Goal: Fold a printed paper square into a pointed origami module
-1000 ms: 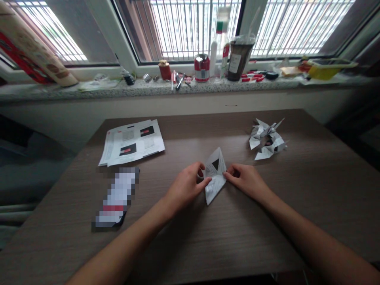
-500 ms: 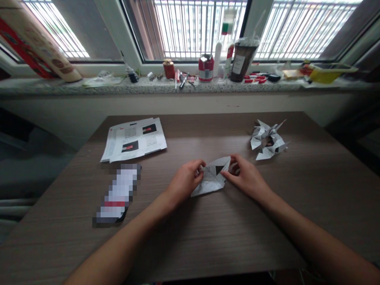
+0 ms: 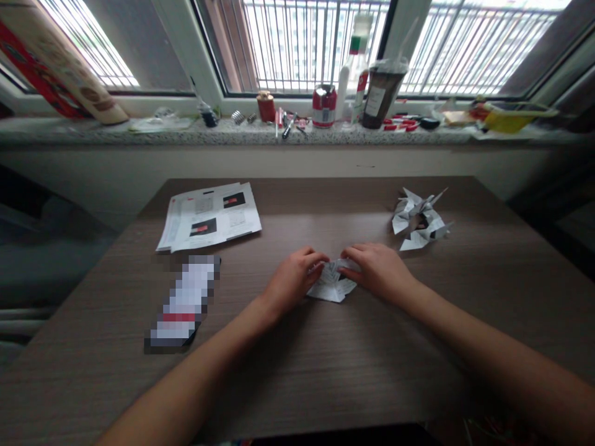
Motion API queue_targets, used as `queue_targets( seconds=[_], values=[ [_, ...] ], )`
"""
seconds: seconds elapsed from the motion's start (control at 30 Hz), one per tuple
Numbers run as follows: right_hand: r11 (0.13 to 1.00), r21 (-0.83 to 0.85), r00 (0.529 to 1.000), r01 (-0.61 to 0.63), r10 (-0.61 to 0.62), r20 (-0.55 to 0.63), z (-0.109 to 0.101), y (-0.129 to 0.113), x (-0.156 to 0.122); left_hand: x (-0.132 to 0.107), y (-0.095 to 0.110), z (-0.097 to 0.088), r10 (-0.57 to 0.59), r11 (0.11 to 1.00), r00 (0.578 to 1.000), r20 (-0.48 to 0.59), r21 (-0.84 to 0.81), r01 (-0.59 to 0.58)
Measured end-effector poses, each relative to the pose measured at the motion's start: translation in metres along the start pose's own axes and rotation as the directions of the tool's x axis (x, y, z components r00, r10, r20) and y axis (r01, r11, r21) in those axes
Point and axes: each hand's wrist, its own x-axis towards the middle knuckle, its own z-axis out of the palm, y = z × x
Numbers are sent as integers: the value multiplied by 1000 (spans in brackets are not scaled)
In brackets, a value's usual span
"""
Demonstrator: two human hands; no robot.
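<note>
Between my hands, at the middle of the table, is a folded piece of printed paper with creases across it. My left hand pinches its left side, thumb and fingers closed on the edge. On the opposite side my right hand grips the upper right part, its fingers covering that edge. Both hands' fingertips are close together near the paper's top. Farther right sits a spiky ring of folded paper, which neither hand touches.
Printed sheets lie in a stack at the table's back left, with a blurred-out phone in front of them. Along the windowsill stand a red can, a plastic cup with a straw, a glass bottle and a yellow basket.
My right hand has moved left, closer to my left hand. The paper between them now looks narrower, with its top more covered by my fingers. The left hand has barely shifted.
</note>
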Motion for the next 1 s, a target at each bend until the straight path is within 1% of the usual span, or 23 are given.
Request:
queue_targets(
  seconds=[0.1, 0.2, 0.33, 0.43, 0.63, 0.83, 0.93, 1.0],
  values=[
    [999, 9, 998, -35, 34, 55, 6, 0, 3, 0, 0, 1, -9, 1000, 1000, -13, -28, 9],
    [997, 47, 995, -69, 65, 69, 11, -1, 2, -1, -2, 1, -39, 999, 999, -1, -31, 39],
    [996, 49, 996, -76, 73, 53, 16, -3, 1, -2, -4, 3, -56, 998, 998, 35, -32, 57],
    [995, 45, 995, -91, 90, 34, 18, -5, 2, -2, -4, 4, -52, 997, 998, 34, -47, 54],
    [986, 148, 997, -76, 75, 17, 24, -5, 3, -2, -4, 6, -30, 996, 999, 33, -88, 33],
    [974, 228, 1000, -2, 8, -27, 36, 5, 1, -4, -8, 8, 0, 998, 1000, 23, -63, 1],
    [965, 251, 996, 79, -65, -60, 40, 8, -1, -5, -8, 9, 27, 999, 999, 21, -22, -27],
    [962, 231, 988, 145, -131, -76, 41, 9, -2, -6, -9, 9, 41, 999, 999, 28, -1, -41]
  ],
)
